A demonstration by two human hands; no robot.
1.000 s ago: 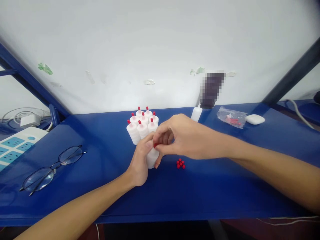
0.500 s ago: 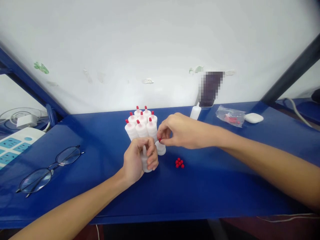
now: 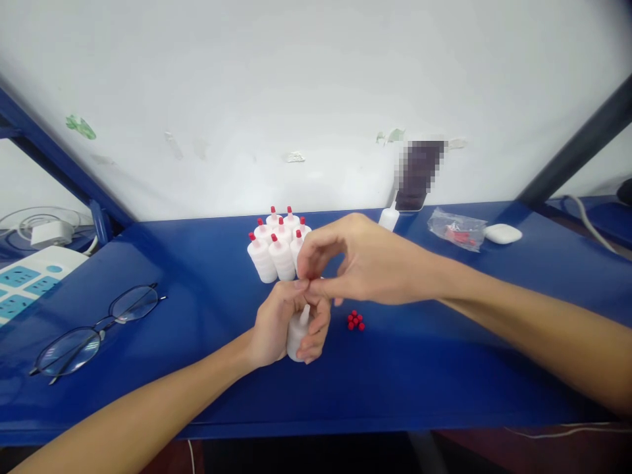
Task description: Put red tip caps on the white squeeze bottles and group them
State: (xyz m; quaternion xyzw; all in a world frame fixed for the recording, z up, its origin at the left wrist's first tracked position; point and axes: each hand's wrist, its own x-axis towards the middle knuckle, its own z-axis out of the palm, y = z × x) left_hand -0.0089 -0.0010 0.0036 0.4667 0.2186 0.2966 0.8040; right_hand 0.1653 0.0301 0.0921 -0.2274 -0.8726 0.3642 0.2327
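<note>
My left hand point(image 3: 276, 322) is wrapped round a white plastic squeeze bottle point(image 3: 296, 339), whose pointed nozzle has no cap on it. My right hand point(image 3: 345, 263) is closed in a pinch just above, its fingertips meeting my left thumb. The red cap seen in that pinch a moment ago is now hidden by the fingers. Behind my hands stand several upright white bottles point(image 3: 281, 257) with red caps on their tips. On the table to the right of the held bottle lies a small cluster of loose red caps point(image 3: 354, 321).
Eyeglasses point(image 3: 99, 336) and a power strip point(image 3: 39, 283) lie on the left of the blue table point(image 3: 395, 382). At the back right are another uncapped bottle point(image 3: 389, 218), a phone point(image 3: 419, 174) against the wall, a clear bag point(image 3: 457, 230) with red pieces and a white rounded object point(image 3: 502, 234).
My left hand has come slightly right and nearer with its bottle, which now tilts. My right hand has moved to meet my left thumb, covering the bottle that stood between them.
</note>
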